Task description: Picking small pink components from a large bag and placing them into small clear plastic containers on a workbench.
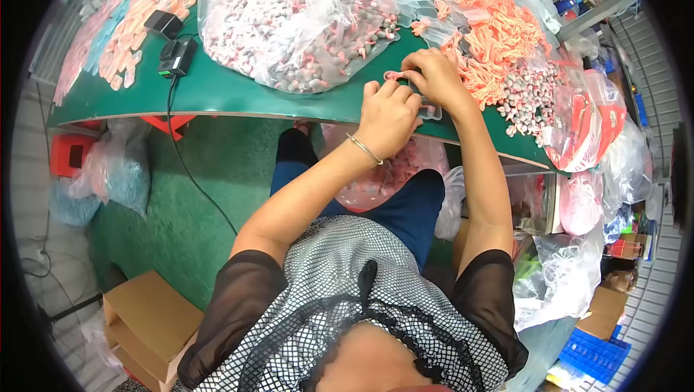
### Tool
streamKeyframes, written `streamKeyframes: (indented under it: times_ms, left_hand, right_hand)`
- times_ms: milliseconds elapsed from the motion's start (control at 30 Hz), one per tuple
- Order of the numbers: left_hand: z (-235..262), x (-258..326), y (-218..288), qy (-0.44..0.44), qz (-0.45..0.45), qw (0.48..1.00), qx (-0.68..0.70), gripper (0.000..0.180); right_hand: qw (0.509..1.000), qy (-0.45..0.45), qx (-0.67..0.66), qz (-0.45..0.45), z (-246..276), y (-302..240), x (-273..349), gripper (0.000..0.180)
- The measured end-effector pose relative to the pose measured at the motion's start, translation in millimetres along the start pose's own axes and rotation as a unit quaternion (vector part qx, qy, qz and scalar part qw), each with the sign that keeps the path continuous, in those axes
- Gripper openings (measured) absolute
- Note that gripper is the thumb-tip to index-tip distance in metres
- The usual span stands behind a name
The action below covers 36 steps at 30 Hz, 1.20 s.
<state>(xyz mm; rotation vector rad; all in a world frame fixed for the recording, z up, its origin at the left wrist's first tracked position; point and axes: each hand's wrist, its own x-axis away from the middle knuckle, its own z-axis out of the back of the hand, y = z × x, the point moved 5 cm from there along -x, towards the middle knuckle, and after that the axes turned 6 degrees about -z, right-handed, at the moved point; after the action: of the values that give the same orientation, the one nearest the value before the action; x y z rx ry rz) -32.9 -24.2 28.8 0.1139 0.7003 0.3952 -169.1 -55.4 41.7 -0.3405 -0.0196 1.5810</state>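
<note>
At the front edge of the green table (246,103), my two hands work close together. My right hand (439,80) pinches a thin pink-orange cord (394,75), whose looped end sticks out to the left of the fingers. My left hand (389,119) is just nearer to me, its fingers curled closed; what they hold is hidden. A small clear plastic piece (432,112) shows under my right wrist. Beyond my hands lies a heap of orange cords (499,38), with a pile of small grey, white and pink pieces (529,97) to its right.
A large clear bag (296,27) of small pink and grey pieces fills the table's middle. Flat peach pieces (155,13) lie at the left, beside a black device (177,56) with a cable. A red-and-clear bag (589,121) sits at the right edge. A cardboard box (152,312) stands on the floor.
</note>
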Motion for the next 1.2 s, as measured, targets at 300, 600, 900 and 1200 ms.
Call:
streamKeyframes:
  times_ms: [300, 600, 900, 1200]
  left_hand:
    - [6, 0, -6, 0.017, 0.041, 0.998, 0.043, 0.051]
    - [5, -2, -5, 0.008, 0.025, 0.999, 0.027, 0.050]
    - [5, -5, -7, -0.007, 0.016, 1.000, 0.026, 0.037]
    - [7, -10, -7, -0.024, 0.070, 0.996, 0.047, 0.061]
  right_hand:
    - [0.981, 0.106, -0.163, -0.010, 39, 15, 60, 0.008]
    - [0.995, 0.081, -0.063, 0.010, 32, 2, 74, 0.007]
    - [0.992, 0.116, 0.047, -0.018, 25, 15, 55, 0.020]
    - [0.990, 0.127, -0.028, -0.045, 29, 10, 60, 0.017]
